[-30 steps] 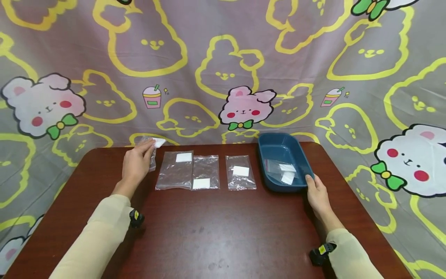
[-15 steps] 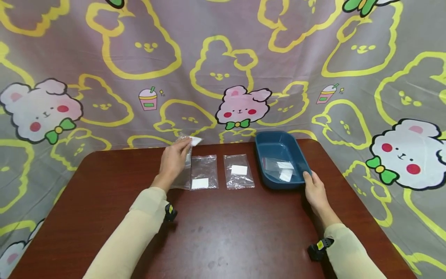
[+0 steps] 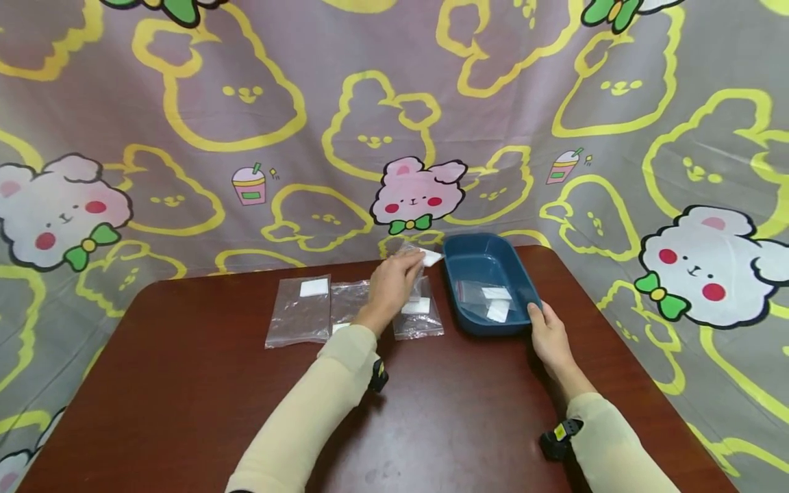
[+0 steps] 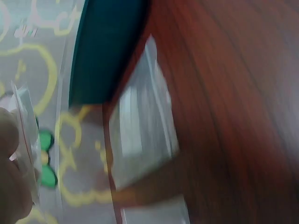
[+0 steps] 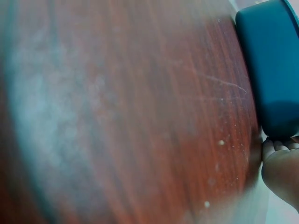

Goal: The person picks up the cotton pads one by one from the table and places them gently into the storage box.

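2 cream fabric sleeves (image 3: 308, 404) extend from our near side, each with a small black wrist device (image 3: 378, 376) at its cuff, over a glossy reddish-brown wooden bench (image 3: 444, 411). Ahead of them, our right hand (image 3: 551, 339) grips the near right corner of a dark blue, deep rectangular plastic tub (image 3: 483, 257), thumb over the rim and other fingers curled outside.

Level with the tub's near half, to its left, we see 3 flat, clear plastic bags (image 3: 296, 318) lying in a row, each showing a white rectangle (image 3: 314, 287). Our left arm partly hides the middle bag; the right bag lies just beside the tub. Inside the tub rests clear packaging (image 3: 471, 293) with 2 white rectangles; we cannot tell whether it is 1 bag or 2.

Farther on, our left hand (image 3: 394, 281) pinches a clear plastic pouch with a white panel (image 3: 431, 257), raised over the right bag's far end, near the tub's left wall. Our left wrist view shows it nearly edge-on, apart from the bag below.

Behind the bench hangs a greyish-mauve fabric curtain (image 3: 333, 164) printed with yellow animal outlines and rabbits wearing green bows.
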`<move>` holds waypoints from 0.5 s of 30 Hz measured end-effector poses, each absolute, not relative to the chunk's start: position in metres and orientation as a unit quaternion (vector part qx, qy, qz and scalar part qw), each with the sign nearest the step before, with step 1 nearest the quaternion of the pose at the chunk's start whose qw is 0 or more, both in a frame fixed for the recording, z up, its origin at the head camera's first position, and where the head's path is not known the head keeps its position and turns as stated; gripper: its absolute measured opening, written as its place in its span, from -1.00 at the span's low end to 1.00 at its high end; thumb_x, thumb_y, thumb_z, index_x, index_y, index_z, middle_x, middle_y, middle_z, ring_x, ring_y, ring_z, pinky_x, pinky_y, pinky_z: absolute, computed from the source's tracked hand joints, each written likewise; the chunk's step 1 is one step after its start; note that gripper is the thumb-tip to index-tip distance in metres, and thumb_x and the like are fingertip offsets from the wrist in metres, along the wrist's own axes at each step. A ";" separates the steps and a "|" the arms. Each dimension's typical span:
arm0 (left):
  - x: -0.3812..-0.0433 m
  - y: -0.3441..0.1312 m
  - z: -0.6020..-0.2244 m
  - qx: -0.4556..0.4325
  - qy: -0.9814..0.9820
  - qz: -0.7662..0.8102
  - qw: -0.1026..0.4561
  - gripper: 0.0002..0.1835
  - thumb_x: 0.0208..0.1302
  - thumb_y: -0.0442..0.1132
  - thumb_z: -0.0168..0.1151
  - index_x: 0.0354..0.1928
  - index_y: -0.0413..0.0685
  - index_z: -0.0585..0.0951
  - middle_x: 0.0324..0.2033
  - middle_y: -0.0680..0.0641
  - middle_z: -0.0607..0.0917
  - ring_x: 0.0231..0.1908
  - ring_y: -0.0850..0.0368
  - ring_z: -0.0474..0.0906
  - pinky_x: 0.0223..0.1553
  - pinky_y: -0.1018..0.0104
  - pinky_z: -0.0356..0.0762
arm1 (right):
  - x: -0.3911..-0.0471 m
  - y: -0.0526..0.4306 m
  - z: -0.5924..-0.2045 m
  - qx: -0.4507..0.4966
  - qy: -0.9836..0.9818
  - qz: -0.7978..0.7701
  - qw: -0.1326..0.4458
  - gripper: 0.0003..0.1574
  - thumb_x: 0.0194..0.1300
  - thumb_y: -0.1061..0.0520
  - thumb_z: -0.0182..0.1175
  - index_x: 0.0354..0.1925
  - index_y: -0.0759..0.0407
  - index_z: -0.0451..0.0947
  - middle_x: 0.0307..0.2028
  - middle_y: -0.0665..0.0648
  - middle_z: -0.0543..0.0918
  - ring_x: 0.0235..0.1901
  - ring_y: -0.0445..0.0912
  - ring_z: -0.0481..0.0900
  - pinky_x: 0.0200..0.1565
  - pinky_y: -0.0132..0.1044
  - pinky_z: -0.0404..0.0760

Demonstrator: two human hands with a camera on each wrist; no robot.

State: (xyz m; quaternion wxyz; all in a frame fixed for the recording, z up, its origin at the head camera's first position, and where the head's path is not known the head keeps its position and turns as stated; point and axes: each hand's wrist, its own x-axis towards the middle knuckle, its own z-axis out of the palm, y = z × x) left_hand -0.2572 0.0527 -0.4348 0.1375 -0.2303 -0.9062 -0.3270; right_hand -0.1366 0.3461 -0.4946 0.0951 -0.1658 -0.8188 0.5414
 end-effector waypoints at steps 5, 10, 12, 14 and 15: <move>-0.251 0.093 -0.433 -0.249 -0.912 -0.307 0.110 -0.65 0.53 -0.03 0.10 0.27 0.26 0.63 0.26 0.20 0.57 0.34 0.15 0.40 0.23 0.08 0.49 | -0.137 0.346 -0.495 -0.164 -0.817 0.543 0.101 -0.24 0.61 -0.21 -0.19 0.51 0.23 0.19 0.39 0.36 0.33 0.40 0.13 0.19 0.44 0.10 0.11; -0.245 0.129 -0.430 -0.266 -0.915 -0.287 0.097 -0.64 0.54 0.01 0.08 0.26 0.30 0.63 0.25 0.23 0.56 0.33 0.18 0.41 0.19 0.14 0.53 | -0.138 0.346 -0.495 -0.167 -0.818 0.540 0.110 -0.28 0.62 -0.18 -0.17 0.48 0.23 0.23 0.36 0.37 0.37 0.38 0.13 0.22 0.43 0.08 0.12; -0.243 0.142 -0.430 -0.271 -0.919 -0.272 0.094 -0.64 0.54 0.03 0.06 0.26 0.34 0.63 0.25 0.26 0.56 0.32 0.20 0.42 0.17 0.17 0.55 | -0.138 0.345 -0.496 -0.169 -0.816 0.542 0.110 -0.29 0.62 -0.16 -0.16 0.48 0.24 0.23 0.36 0.38 0.38 0.38 0.14 0.23 0.43 0.07 0.13; -0.241 0.152 -0.430 -0.276 -0.920 -0.262 0.091 -0.64 0.54 0.04 0.05 0.27 0.36 0.62 0.26 0.26 0.55 0.32 0.20 0.42 0.16 0.18 0.55 | -0.138 0.345 -0.497 -0.170 -0.813 0.546 0.110 -0.31 0.62 -0.13 -0.15 0.48 0.25 0.24 0.36 0.38 0.38 0.37 0.14 0.23 0.43 0.06 0.13; -0.239 0.157 -0.431 -0.277 -0.922 -0.257 0.089 -0.64 0.54 0.04 0.04 0.27 0.37 0.62 0.26 0.27 0.54 0.32 0.21 0.41 0.16 0.18 0.56 | -0.138 0.344 -0.497 -0.171 -0.813 0.545 0.110 -0.31 0.62 -0.14 -0.15 0.47 0.25 0.24 0.36 0.38 0.38 0.37 0.14 0.23 0.43 0.07 0.13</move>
